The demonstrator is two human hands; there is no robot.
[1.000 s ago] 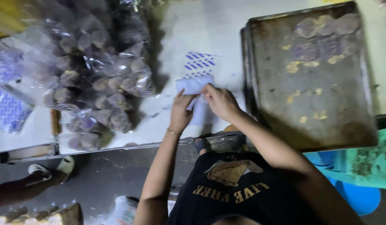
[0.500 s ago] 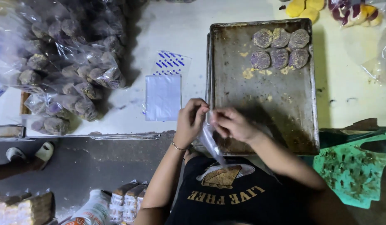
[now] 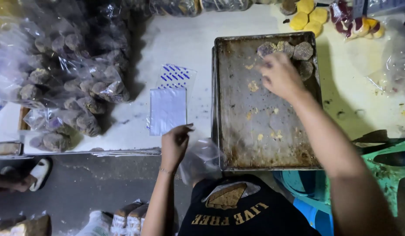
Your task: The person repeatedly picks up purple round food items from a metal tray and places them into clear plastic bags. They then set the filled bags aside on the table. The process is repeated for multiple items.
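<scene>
Reaching now: right hand [image 3: 279, 76], half a second ago working the bag mouth with the left, is stretching open-fingered and empty over the baking tray [image 3: 237, 131] toward the cookies [image 3: 294, 50] at its far corner. Left hand [image 3: 175, 142] is pinching the clear plastic bag [image 3: 201, 159] at the tray's near edge.

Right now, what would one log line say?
left hand: holds clear plastic bag | right hand: reaching for round cookies | baking tray: nearly bare

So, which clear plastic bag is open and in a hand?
The empty bag held by the left hand at the tray's near-left corner; the others lie flat or filled.
</scene>
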